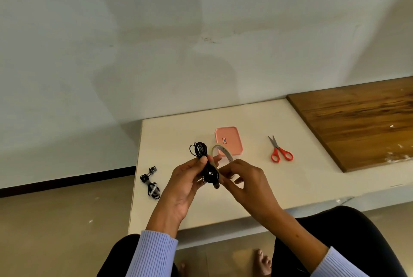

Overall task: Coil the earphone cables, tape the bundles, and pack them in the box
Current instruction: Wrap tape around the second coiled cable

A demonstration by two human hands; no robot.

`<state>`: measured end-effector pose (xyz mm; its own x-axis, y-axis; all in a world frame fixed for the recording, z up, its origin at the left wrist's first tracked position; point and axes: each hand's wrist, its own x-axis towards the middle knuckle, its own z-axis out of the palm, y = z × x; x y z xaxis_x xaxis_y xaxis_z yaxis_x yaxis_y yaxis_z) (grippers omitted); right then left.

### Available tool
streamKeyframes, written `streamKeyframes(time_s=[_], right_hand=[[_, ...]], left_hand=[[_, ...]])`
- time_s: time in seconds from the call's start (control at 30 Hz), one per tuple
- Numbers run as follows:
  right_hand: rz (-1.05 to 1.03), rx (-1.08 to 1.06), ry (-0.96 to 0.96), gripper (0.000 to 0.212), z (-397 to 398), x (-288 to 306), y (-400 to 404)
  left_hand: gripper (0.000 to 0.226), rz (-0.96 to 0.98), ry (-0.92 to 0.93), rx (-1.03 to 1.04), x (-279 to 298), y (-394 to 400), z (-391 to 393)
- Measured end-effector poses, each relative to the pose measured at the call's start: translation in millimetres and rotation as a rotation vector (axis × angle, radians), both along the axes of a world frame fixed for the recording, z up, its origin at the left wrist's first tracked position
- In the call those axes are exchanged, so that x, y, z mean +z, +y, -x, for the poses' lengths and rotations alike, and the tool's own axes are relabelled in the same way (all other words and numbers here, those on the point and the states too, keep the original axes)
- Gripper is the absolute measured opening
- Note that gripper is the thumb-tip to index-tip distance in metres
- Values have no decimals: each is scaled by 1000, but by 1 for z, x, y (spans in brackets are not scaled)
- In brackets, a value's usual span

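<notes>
My left hand (186, 184) grips a coiled black earphone cable bundle (204, 162) upright above the white table (301, 178), thumb pressed on its middle. A roll of clear tape (220, 150) sits against the bundle's right side. My right hand (243, 179) pinches the tape at the bundle, with a strip running up toward the roll. A second earphone bundle (150, 184), coiled and taped, lies at the table's left edge. The pink box (229, 140) stands closed on the table behind the tape.
Red-handled scissors (280, 150) lie to the right of the box. A dark wooden board (362, 120) covers the table's far right. My knees and bare feet show below the table's front edge.
</notes>
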<state>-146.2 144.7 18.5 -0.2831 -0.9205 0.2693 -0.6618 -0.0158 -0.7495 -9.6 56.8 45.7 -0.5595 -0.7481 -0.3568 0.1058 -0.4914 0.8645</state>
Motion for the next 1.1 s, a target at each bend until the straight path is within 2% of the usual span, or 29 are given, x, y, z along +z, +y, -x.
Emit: streamKeyframes(time_s=[0.23,0.4,0.5,0.57,0.6,0.67,0.73,0.8,0.9,1.1], right_hand=[[68,38,54,20,1,1,-8],[95,43,97,18,16,1,-8],[88,55,60,19,24,1,-8],[69,59,46,21,29,1,-8],[56,60,36,22,32,1,-8],[32,57,19,22,37,-2,-8],[44,36,-12,23,39,-4,-9],[65,-1,-86,23,36,-3,-9],[108,-40,-148,25,31,2,-11],[138,63,59,47,25,6,-16]], left_hand=[[19,-199,177,61,-1,-11,-6],[21,-312,300,84,-2,-17,-10],[19,-351,326,98,-1,-18,-10],[10,-366,331,98,0,-18,-11],[13,-373,352,95,2,-18,-11],[38,-347,357,74,1,-18,-12],[46,-257,306,41,0,-19,-13],[42,-167,257,2,1,-18,-13],[16,-94,177,-29,3,-14,-11],[23,123,-46,-160,8,-8,-9]])
